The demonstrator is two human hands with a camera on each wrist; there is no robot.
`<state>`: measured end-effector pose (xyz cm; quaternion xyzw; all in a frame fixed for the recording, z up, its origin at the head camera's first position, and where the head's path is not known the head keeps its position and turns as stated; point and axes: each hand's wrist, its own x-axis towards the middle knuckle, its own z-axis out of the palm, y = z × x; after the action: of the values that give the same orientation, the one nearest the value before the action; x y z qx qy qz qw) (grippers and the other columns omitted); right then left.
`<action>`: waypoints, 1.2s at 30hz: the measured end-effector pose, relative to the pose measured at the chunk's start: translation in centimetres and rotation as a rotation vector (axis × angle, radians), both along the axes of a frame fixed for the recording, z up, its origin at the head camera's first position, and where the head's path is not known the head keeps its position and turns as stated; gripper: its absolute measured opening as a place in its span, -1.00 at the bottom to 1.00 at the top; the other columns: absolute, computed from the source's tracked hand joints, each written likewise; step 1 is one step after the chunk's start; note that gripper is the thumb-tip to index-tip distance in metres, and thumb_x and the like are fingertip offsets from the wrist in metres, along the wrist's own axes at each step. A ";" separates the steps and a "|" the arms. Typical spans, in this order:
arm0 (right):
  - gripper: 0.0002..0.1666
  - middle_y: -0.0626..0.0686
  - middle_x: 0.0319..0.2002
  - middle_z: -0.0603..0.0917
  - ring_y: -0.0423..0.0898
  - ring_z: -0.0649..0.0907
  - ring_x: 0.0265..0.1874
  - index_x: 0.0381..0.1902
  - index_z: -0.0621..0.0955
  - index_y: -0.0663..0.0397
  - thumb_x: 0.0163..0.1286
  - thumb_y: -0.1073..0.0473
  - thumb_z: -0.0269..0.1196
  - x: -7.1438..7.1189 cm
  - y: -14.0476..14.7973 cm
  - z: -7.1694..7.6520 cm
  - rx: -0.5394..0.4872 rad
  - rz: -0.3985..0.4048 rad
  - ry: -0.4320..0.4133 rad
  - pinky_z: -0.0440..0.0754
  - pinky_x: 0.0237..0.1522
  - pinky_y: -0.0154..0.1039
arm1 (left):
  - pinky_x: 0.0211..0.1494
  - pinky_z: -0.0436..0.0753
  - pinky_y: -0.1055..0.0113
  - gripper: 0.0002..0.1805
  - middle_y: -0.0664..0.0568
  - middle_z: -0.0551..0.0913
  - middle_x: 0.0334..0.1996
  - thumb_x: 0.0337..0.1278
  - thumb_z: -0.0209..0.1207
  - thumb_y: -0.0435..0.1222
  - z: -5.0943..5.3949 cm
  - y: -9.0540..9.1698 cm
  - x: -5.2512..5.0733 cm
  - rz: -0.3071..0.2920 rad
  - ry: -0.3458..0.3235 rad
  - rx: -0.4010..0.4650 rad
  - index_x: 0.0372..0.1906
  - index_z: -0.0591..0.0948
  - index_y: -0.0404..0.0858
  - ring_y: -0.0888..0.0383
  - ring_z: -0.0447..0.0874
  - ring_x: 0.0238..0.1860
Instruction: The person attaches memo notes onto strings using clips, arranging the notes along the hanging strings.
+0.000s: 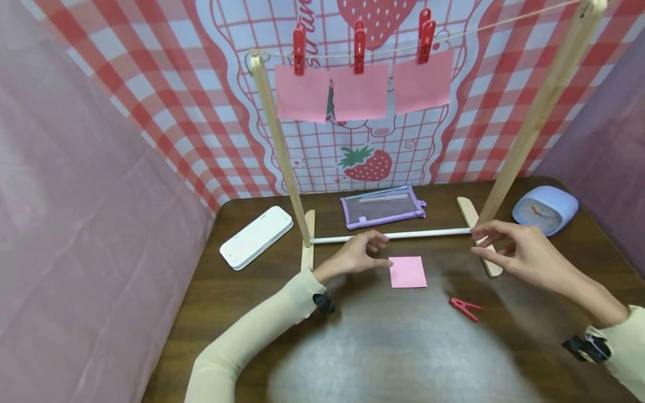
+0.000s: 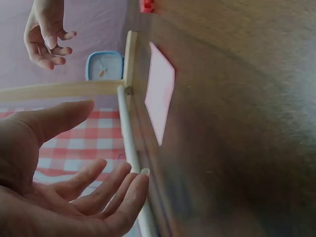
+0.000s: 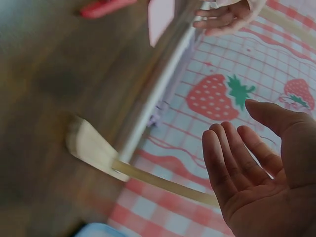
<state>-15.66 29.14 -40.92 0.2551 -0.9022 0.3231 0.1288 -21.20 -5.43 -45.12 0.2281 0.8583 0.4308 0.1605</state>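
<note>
A pink square of paper (image 1: 408, 272) lies flat on the table, just right of my left hand (image 1: 356, 253). That hand hovers with thumb and fingers spread apart, holding nothing. Farther right, my right hand (image 1: 521, 252) is raised in front of the rack's right post, its fingers loosely bent around nothing. A red clothespin (image 1: 465, 308) lies on the table between the hands, nearer the right one. Above, three pink paper squares (image 1: 360, 92) hang in a row from a string, each under a red clothespin (image 1: 359, 47).
The wooden rack has a left post (image 1: 282, 151), a right post (image 1: 541, 112) and a white crossbar (image 1: 428, 233) low down. Behind the bar lies a purple-edged mesh pouch (image 1: 384, 207). A white case (image 1: 257, 237) is at left, a blue clock (image 1: 546, 210) at right.
</note>
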 end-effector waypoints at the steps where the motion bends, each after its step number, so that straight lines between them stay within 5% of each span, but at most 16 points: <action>1: -0.54 -0.07 -0.24 0.82 -0.54 0.69 -0.30 -0.01 0.72 -0.09 0.15 0.35 0.56 0.2 0.0 -0.5 -0.003 0.008 0.000 0.64 -0.40 -0.59 | 0.33 0.69 0.11 -0.38 -0.25 0.71 0.18 0.15 0.48 -0.26 -0.1 0.0 0.1 -0.010 0.002 -0.033 0.28 0.56 -0.36 -0.17 0.72 0.17; 9: -0.57 0.01 -0.23 0.85 -0.50 0.72 -0.27 -0.01 0.71 -0.02 0.18 0.36 0.54 2.5 -0.1 -4.6 -0.046 0.035 -0.069 0.65 -0.39 -0.55 | 0.35 0.65 0.24 -0.39 -0.13 0.69 0.23 0.18 0.47 -0.15 -1.4 0.4 0.6 -0.009 -0.016 -0.139 0.30 0.59 -0.25 -0.07 0.68 0.22; 17: -0.63 -0.11 -0.30 0.78 -0.46 0.68 -0.39 -0.06 0.71 0.09 0.17 0.32 0.55 4.4 -0.4 -7.5 -0.077 0.057 -0.166 0.65 -0.42 -0.53 | 0.32 0.65 0.30 -0.41 -0.10 0.72 0.19 0.16 0.48 -0.17 -2.4 1.0 0.4 -0.003 0.030 -0.132 0.27 0.60 -0.26 -0.01 0.69 0.18; 36: -0.42 -0.26 -0.42 0.62 -0.42 0.54 -0.43 -0.19 0.70 -0.08 -0.20 0.23 0.73 5.6 0.0 -10.0 -0.041 0.086 -0.096 0.46 -0.45 -0.55 | 0.00 0.52 0.54 -0.50 -0.07 0.75 -0.08 -0.03 0.56 -0.29 -3.4 2.7 0.0 0.020 0.204 -0.231 0.09 0.73 -0.25 0.06 0.66 -0.04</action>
<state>-10.05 29.11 -50.91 0.2753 -0.8887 0.3586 0.0767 -21.17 -2.70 -48.47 0.2419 0.9162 0.3056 0.0933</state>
